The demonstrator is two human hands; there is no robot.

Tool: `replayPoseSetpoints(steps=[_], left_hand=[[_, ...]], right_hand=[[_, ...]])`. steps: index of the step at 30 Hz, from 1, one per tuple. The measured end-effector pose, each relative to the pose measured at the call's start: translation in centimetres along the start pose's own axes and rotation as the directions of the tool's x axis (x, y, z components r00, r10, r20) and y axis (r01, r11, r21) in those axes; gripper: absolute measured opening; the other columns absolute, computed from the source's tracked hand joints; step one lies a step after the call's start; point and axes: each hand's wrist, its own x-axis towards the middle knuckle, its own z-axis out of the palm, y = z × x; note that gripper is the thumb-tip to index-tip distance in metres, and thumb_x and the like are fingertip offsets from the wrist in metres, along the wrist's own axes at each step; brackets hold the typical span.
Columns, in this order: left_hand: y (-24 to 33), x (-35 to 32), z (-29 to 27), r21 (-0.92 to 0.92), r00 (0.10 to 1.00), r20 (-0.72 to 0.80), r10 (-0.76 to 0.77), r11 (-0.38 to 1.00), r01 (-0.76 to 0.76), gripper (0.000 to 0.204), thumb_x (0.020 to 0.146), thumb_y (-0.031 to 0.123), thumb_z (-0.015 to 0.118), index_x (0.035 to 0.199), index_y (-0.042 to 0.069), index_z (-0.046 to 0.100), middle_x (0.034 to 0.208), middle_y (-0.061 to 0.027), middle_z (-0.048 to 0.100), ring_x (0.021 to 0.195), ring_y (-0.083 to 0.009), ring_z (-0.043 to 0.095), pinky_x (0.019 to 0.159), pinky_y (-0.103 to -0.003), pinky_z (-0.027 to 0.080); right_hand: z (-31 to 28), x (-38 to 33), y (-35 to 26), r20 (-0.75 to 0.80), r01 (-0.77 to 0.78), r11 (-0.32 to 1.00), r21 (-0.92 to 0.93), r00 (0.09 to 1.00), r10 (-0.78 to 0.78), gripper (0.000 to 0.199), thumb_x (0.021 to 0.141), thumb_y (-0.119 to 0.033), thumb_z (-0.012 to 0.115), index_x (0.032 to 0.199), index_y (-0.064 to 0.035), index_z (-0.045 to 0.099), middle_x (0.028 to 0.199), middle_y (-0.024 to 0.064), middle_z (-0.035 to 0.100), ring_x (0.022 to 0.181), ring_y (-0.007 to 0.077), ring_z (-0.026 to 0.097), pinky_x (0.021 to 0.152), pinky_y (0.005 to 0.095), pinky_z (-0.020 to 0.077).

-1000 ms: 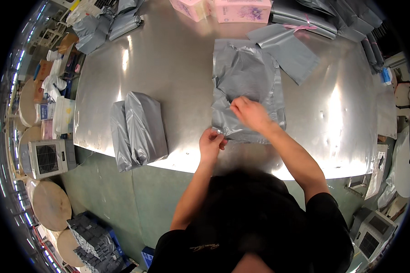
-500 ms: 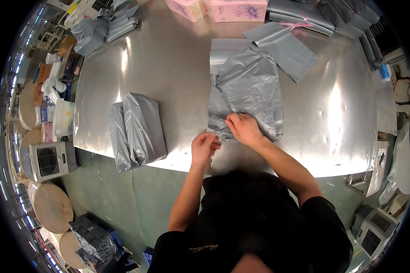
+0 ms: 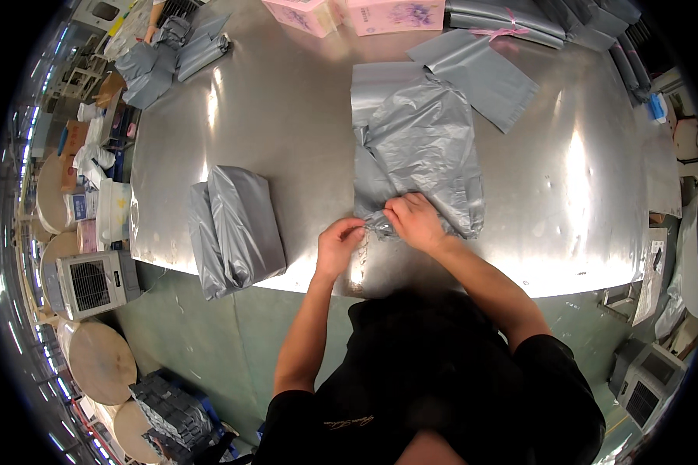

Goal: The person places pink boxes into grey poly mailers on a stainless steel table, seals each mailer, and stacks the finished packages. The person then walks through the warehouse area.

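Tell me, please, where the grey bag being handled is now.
In the head view, the grey bag lies right of centre on the metal table, with the right hand on its near edge.

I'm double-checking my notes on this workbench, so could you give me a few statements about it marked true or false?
1. The right hand is on the near part of the crumpled grey plastic bag. True.
2. The left hand is on the pink boxes. False: the left hand is at the crumpled bag's near-left corner.
3. The pink boxes are farther from the person than that bag. True.
4. The bulky grey plastic package lies right of the crumpled bag. False: the package lies left of it.
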Motion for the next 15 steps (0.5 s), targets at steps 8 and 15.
replayPoseSetpoints(steps=[8, 15], left_hand=[[0.1, 0.5, -0.8, -0.037, 0.997, 0.043, -0.06, 0.997, 0.062, 0.022, 0.093, 0.005, 0.074, 0.115, 0.001, 0.073, 0.098, -0.0037, 0.074, 0.087, -0.0094, 0.066, 0.081, -0.026, 0.054], [0.1, 0.6, -1.7, -0.198, 0.989, 0.146, -0.038, 0.978, 0.067, 0.027, 0.094, 0.003, 0.072, 0.12, 0.0, 0.068, 0.097, -0.0023, 0.07, 0.085, -0.009, 0.065, 0.076, -0.025, 0.054]], right_hand=[[-0.2, -0.5, 0.3, -0.028, 0.025, 1.0, 0.011, 0.999, -0.024, 0.013, 0.09, -0.012, 0.073, 0.095, -0.0073, 0.061, 0.088, 0.0052, 0.067, 0.085, 0.0277, 0.063, 0.081, 0.0405, 0.0497], [-0.5, -0.5, 0.3, -0.025, 0.039, 0.999, 0.027, 0.999, -0.038, 0.013, 0.09, -0.012, 0.072, 0.095, -0.0072, 0.061, 0.089, 0.0056, 0.067, 0.086, 0.0277, 0.063, 0.082, 0.0405, 0.0496]])
